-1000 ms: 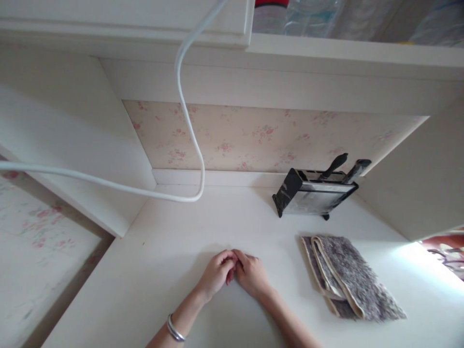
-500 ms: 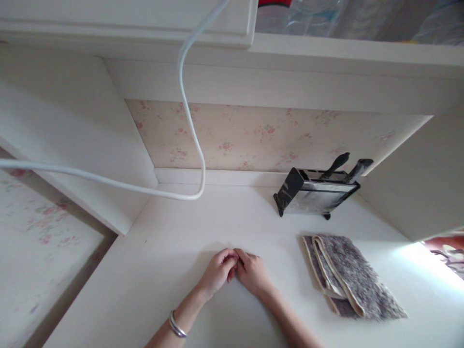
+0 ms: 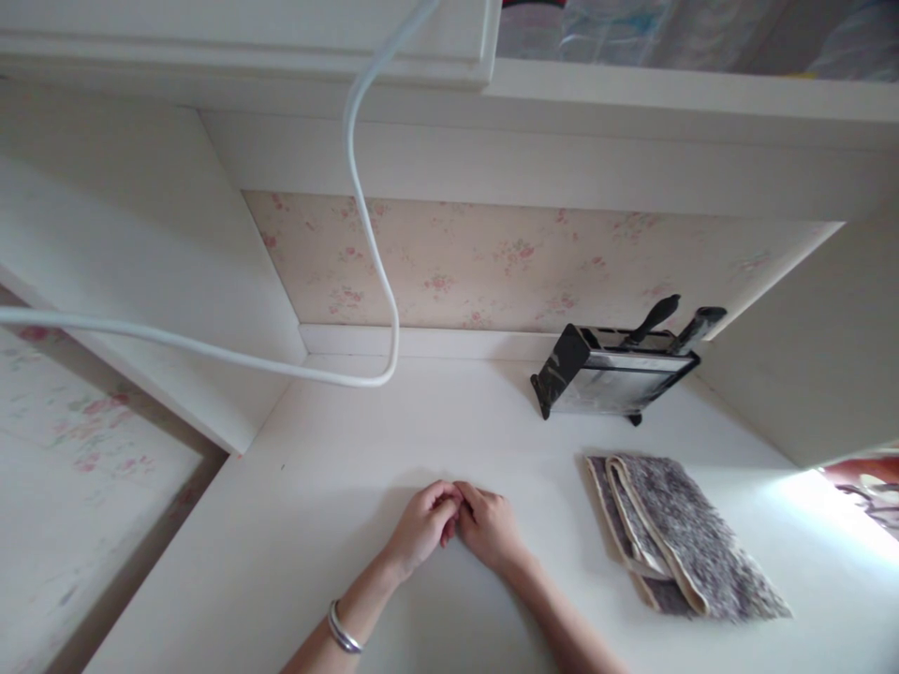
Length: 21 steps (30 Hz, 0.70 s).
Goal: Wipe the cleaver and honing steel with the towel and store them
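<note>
My left hand (image 3: 423, 526) and my right hand (image 3: 490, 530) rest together on the white counter (image 3: 295, 562), low in the middle of the head view. Their curled fingers meet and touch, each hand closed loosely against the other. No object shows in either one. A silver bangle (image 3: 344, 628) circles my left wrist. Right of my hands lies a folded grey-brown fluffy towel (image 3: 692, 529) with a beige edge. Behind the towel, a black knife block (image 3: 608, 374) with clear or silvery sides stands near the wall, two black handles sticking up from it.
A thick white cable (image 3: 390, 309) loops down in front of the view from the top and out to the left. Above the counter hangs a white cabinet (image 3: 245, 42); its open part at the right holds clear plastic items (image 3: 611, 33). White panels flank the counter.
</note>
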Each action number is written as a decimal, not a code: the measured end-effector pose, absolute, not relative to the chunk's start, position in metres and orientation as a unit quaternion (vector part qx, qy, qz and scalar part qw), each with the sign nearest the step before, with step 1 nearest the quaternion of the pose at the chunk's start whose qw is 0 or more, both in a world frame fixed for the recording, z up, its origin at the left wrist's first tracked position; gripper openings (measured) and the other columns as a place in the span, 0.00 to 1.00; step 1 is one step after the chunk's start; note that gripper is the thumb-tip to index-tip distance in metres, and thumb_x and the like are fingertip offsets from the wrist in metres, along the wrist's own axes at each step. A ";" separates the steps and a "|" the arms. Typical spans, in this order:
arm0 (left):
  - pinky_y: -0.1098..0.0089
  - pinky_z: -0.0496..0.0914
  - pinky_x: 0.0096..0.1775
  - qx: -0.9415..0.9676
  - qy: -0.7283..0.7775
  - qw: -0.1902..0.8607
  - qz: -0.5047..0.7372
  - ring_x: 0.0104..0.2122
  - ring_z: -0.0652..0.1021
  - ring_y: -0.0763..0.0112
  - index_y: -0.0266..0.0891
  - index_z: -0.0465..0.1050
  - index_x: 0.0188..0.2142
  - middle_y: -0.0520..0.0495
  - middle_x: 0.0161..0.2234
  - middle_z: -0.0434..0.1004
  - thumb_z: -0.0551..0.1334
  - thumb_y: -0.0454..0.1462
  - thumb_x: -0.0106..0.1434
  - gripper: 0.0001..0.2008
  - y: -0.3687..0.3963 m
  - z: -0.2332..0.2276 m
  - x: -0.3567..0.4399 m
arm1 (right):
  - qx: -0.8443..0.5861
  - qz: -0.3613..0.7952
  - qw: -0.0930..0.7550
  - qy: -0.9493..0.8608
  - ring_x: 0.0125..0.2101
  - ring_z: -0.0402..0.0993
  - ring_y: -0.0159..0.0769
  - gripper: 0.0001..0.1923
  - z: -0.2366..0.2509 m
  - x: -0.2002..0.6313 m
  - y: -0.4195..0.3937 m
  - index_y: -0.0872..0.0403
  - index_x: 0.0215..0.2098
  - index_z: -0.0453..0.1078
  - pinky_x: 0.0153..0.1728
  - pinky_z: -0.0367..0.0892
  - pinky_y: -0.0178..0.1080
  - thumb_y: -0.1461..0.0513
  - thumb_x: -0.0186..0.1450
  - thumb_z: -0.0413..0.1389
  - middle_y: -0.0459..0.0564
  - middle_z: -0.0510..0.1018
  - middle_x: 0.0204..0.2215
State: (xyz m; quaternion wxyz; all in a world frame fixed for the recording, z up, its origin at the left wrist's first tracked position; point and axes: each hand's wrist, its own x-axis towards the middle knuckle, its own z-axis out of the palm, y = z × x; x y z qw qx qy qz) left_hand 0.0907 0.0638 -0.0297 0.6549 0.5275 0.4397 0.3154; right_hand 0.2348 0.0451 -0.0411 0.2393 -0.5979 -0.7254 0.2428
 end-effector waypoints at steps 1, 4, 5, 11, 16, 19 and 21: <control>0.75 0.59 0.20 0.528 0.441 0.655 0.314 0.17 0.65 0.76 0.37 0.69 0.33 0.56 0.18 0.63 0.55 0.41 0.61 0.10 0.064 -0.030 0.091 | -0.599 0.244 0.238 -0.725 0.31 0.75 0.32 0.12 -0.041 0.235 0.045 0.51 0.38 0.70 0.32 0.60 0.31 0.67 0.64 0.46 0.46 0.80 0.30; 0.75 0.58 0.19 0.531 0.442 0.653 0.310 0.17 0.64 0.76 0.37 0.69 0.33 0.57 0.17 0.63 0.55 0.41 0.61 0.09 0.064 -0.031 0.091 | -0.600 0.246 0.236 -0.724 0.31 0.75 0.32 0.12 -0.040 0.235 0.045 0.51 0.38 0.70 0.32 0.60 0.30 0.67 0.64 0.46 0.46 0.80 0.30; 0.75 0.58 0.19 0.533 0.442 0.651 0.310 0.16 0.64 0.76 0.37 0.69 0.33 0.57 0.17 0.63 0.55 0.41 0.61 0.10 0.064 -0.032 0.091 | -0.599 0.247 0.238 -0.724 0.31 0.75 0.32 0.12 -0.040 0.235 0.045 0.51 0.38 0.70 0.32 0.60 0.30 0.67 0.64 0.46 0.46 0.80 0.30; 0.75 0.58 0.19 0.534 0.438 0.651 0.316 0.17 0.64 0.76 0.37 0.69 0.33 0.57 0.17 0.63 0.55 0.41 0.61 0.09 0.065 -0.033 0.091 | -0.594 0.253 0.244 -0.724 0.31 0.75 0.32 0.11 -0.040 0.235 0.044 0.51 0.37 0.70 0.33 0.60 0.30 0.67 0.64 0.46 0.46 0.79 0.30; 0.75 0.59 0.19 0.529 0.435 0.656 0.317 0.17 0.64 0.76 0.37 0.69 0.33 0.57 0.17 0.63 0.55 0.41 0.61 0.10 0.065 -0.033 0.091 | -0.600 0.243 0.242 -0.723 0.31 0.75 0.32 0.11 -0.042 0.235 0.044 0.51 0.38 0.70 0.32 0.59 0.30 0.66 0.65 0.46 0.46 0.79 0.30; 0.75 0.59 0.19 0.530 0.435 0.655 0.318 0.17 0.64 0.77 0.37 0.69 0.33 0.57 0.17 0.63 0.56 0.42 0.61 0.10 0.064 -0.033 0.091 | -0.598 0.242 0.241 -0.725 0.31 0.75 0.32 0.11 -0.042 0.235 0.044 0.51 0.38 0.71 0.32 0.59 0.30 0.67 0.64 0.47 0.46 0.80 0.30; 0.75 0.59 0.19 0.530 0.437 0.654 0.316 0.17 0.64 0.77 0.37 0.70 0.33 0.57 0.17 0.63 0.56 0.42 0.62 0.10 0.064 -0.033 0.091 | -0.598 0.240 0.241 -0.726 0.31 0.75 0.32 0.12 -0.041 0.235 0.044 0.51 0.38 0.71 0.32 0.59 0.30 0.67 0.64 0.47 0.46 0.80 0.30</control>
